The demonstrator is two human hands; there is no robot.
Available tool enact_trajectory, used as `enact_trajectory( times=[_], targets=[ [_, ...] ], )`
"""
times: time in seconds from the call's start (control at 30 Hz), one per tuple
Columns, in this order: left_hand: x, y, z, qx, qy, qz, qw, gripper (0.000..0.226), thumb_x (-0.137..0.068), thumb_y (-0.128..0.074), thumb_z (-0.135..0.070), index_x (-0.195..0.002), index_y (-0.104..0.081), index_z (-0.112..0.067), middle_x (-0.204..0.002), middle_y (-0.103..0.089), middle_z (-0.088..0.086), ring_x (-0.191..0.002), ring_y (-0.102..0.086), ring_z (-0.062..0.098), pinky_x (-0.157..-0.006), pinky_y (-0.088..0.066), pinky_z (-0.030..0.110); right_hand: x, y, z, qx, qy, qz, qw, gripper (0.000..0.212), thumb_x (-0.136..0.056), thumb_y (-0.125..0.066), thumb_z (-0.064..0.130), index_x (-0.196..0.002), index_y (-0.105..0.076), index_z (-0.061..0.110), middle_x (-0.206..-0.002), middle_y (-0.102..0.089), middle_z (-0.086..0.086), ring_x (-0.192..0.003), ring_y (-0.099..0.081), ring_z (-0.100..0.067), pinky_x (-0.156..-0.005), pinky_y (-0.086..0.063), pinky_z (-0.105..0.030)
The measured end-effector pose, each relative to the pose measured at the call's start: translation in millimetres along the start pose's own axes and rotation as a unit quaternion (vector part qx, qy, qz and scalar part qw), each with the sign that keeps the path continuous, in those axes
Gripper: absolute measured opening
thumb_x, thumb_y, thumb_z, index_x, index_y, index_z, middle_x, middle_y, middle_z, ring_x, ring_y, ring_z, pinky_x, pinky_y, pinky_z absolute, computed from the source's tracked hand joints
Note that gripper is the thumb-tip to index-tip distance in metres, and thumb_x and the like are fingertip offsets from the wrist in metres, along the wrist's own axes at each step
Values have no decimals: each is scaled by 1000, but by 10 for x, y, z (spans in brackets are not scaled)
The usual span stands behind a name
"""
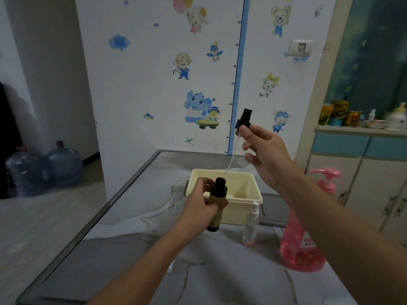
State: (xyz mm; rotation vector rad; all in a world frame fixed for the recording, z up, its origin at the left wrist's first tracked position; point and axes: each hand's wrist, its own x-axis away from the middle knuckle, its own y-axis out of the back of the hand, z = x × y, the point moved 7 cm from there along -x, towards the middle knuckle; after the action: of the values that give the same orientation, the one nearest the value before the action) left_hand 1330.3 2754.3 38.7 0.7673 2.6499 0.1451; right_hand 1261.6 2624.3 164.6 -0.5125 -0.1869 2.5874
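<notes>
My left hand [199, 205] grips a small bottle [217, 203] with a black neck and a tan label, held upright above the table with its mouth uncovered. My right hand [264, 148] is raised higher and to the right, pinching a black spray pump head [243, 118] between thumb and fingers. A thin clear dip tube [231, 157] hangs from the pump head down toward the bottle's mouth, its lower end just above or at the opening.
A cream plastic tub [242, 201] stands on the marble-patterned table [132, 249] behind the bottle. A small clear spray bottle [251, 225] and a large pink pump bottle [301, 238] stand at its right. A cabinet [361, 172] is at far right, water jugs [61, 164] on the floor at left.
</notes>
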Motion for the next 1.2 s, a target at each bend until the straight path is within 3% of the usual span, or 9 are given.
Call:
enact_trajectory(
  times=[0.27,0.43,0.73,0.97,1.1,1.2],
  targets=[
    [4,8,-72,6,-1,-4,1000,39,-81,-74,-18,-107,-48,-30,-111,-59,-7,-93,-66,18,-81,-58,39,43,-78,-284,17,-27,28,999,27,-84,-68,21,-108,-67,9,-91,-67,-1,-63,-43,-8,-47,-33,-20],
    [0,30,-145,19,-15,-20,1000,39,-80,-75,-17,-107,-49,-29,-111,-59,-8,-93,-65,17,-85,-57,40,130,-61,-476,105,-35,24,994,25,-84,-69,28,-107,-69,19,-82,-66,15,-75,-52,-5,-63,-37,-25],
    [-29,32,-219,17,-20,-27,999,41,-82,-74,-20,-113,-48,-27,-114,-60,-4,-96,-65,21,-88,-55,46,258,-47,-699,141,-52,39,988,27,-84,-67,31,-109,-70,22,-103,-72,5,-99,-60,-11,-72,-38,-24],
    [-13,26,-260,19,-33,-20,999,49,-84,-72,-16,-117,-42,-36,-113,-64,-3,-96,-67,17,-87,-55,36,313,-27,-726,151,-53,51,986,21,-84,-68,29,-104,-68,25,-103,-71,5,-100,-61,-10,-69,-40,-21],
    [18,5,-276,19,-48,-8,999,52,-86,-66,-6,-116,-40,-39,-109,-66,-3,-86,-70,5,-83,-56,29,306,-20,-685,204,-33,47,977,23,-80,-72,32,-100,-64,23,-99,-69,5,-94,-62,-11,-70,-42,-22],
    [22,-18,-277,19,-47,1,999,55,-88,-60,1,-119,-43,-41,-111,-64,-1,-85,-69,1,-81,-56,26,290,-51,-629,232,-19,72,970,28,-83,-68,37,-108,-60,26,-106,-66,8,-99,-61,-10,-76,-44,-23]
  ],
)
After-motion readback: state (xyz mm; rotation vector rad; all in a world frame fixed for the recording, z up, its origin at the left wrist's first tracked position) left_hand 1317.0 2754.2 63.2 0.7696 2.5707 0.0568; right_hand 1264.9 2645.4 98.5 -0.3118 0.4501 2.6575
